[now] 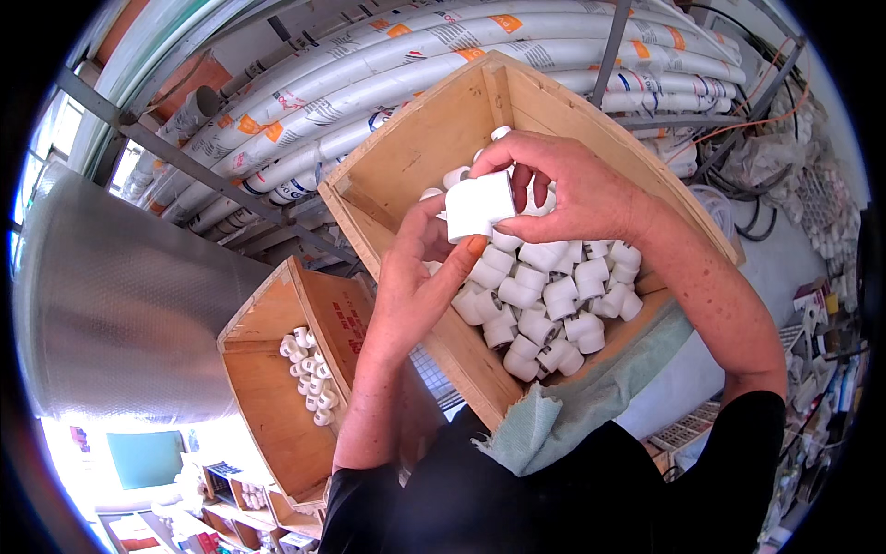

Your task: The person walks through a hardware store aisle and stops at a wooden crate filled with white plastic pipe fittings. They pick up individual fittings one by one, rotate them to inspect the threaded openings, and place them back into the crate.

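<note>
A white plastic elbow pipe fitting (477, 204) is held up between both hands. Thumb and fingers of my left hand (423, 270) grip its lower left side. From the right, my right hand (561, 187) pinches it at the top and by its right-hand opening. Below the hands, many similar white elbow fittings (543, 298) lie heaped in a large wooden box (422, 149). My hands partly cover the heap's far end. A green cloth (588, 408) drapes over the box's near edge.
To the left stands a second wooden box (259, 374) with smaller white fittings (311, 377). Behind it rises a large roll of bubble wrap (131, 305). Wrapped white pipes (387, 76) rest on a metal rack (201, 170). Hoses (754, 173) and clutter lie at the right.
</note>
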Demonstrator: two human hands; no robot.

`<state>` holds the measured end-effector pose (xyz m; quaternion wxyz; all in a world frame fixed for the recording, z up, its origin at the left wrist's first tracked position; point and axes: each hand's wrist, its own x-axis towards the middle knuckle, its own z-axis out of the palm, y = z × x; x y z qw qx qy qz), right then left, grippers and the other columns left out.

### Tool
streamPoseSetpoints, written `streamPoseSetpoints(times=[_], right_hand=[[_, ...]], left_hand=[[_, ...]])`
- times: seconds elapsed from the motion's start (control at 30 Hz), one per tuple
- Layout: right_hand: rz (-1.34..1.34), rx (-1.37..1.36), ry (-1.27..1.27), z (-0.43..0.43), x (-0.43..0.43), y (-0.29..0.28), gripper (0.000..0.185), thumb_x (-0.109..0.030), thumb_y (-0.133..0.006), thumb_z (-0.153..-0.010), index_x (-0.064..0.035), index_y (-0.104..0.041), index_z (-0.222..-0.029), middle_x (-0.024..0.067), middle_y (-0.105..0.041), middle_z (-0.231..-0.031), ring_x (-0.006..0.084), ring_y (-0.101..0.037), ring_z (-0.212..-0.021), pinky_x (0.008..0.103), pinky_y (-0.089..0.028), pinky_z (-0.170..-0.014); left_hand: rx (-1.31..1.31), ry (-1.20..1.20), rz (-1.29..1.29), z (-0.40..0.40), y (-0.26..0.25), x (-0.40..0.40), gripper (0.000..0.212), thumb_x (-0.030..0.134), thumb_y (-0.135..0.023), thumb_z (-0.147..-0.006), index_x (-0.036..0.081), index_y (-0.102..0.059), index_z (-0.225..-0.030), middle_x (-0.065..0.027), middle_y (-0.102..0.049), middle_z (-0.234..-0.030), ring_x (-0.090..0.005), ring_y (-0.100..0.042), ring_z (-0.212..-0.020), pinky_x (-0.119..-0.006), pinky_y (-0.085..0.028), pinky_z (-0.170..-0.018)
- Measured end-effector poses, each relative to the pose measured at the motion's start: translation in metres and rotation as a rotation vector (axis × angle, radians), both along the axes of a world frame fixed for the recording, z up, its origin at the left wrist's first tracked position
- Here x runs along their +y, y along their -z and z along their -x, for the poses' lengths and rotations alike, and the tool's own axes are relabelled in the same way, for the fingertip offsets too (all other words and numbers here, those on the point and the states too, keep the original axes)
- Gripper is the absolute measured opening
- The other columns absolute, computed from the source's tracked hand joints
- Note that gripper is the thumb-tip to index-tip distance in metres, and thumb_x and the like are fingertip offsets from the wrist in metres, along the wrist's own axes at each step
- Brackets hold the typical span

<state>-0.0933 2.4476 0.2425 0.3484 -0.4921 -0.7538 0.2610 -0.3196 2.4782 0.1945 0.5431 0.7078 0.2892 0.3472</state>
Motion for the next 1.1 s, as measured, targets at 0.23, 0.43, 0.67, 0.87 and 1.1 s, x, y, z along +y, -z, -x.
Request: streamPoseSetpoints(times=[0.23,0.43,0.67,0.87,1.1], right_hand=[[-0.061,-0.017,-0.036,0.0014,-0.0007,-0.0008,0.044,-0.012,-0.078,-0.075,-0.0127,-0.063,-0.116,0.0017,-0.064,-0.102,0.0145,-0.065,-0.085,0.0293,-0.055,-0.068],[0.091,0.062,-0.051,0.0035,-0.0014,-0.0030,0.045,-0.013,-0.078,-0.077,-0.0091,-0.061,-0.118,0.0043,-0.067,-0.106,0.0152,-0.067,-0.089,0.0309,-0.056,-0.071],[0.147,0.046,-0.045,0.0003,0.0007,0.0030,0.047,-0.012,-0.079,-0.076,-0.0086,-0.062,-0.119,0.0018,-0.063,-0.111,0.0108,-0.063,-0.090,0.0240,-0.054,-0.067],[-0.011,0.000,-0.060,0.0006,0.0015,0.0045,0.038,-0.013,-0.076,-0.078,-0.0076,-0.062,-0.113,0.0051,-0.066,-0.101,0.0179,-0.065,-0.090,0.0324,-0.057,-0.072],[-0.159,-0.051,-0.061,0.0023,0.0011,0.0053,0.037,-0.001,-0.076,-0.076,-0.0121,-0.065,-0.110,0.0009,-0.062,-0.109,0.0148,-0.061,-0.097,0.0266,-0.052,-0.074]], left_hand=[[-0.039,0.042,0.043,0.0012,0.0020,0.0017,0.040,0.020,-0.064,-0.099,-0.001,-0.050,-0.131,-0.0104,-0.067,-0.114,-0.0167,-0.064,-0.100,-0.030,-0.048,-0.086],[-0.079,0.008,0.037,0.0005,0.0040,0.0010,0.040,0.017,-0.066,-0.097,0.000,-0.050,-0.130,-0.0093,-0.065,-0.118,-0.0146,-0.061,-0.105,-0.030,-0.049,-0.089],[-0.064,-0.052,-0.054,-0.0021,0.0051,0.0031,0.044,0.013,-0.071,-0.093,-0.001,-0.049,-0.129,-0.0110,-0.064,-0.120,-0.0153,-0.062,-0.104,-0.030,-0.050,-0.084],[-0.029,-0.044,-0.055,-0.0008,0.0024,0.0017,0.042,0.016,-0.068,-0.096,0.000,-0.050,-0.131,-0.0080,-0.063,-0.117,-0.0126,-0.060,-0.100,-0.028,-0.049,-0.086],[-0.029,-0.026,-0.023,0.0012,-0.0013,0.0024,0.058,0.049,-0.049,-0.104,0.000,-0.051,-0.134,-0.0111,-0.067,-0.110,-0.0149,-0.063,-0.093,-0.029,-0.049,-0.082]])
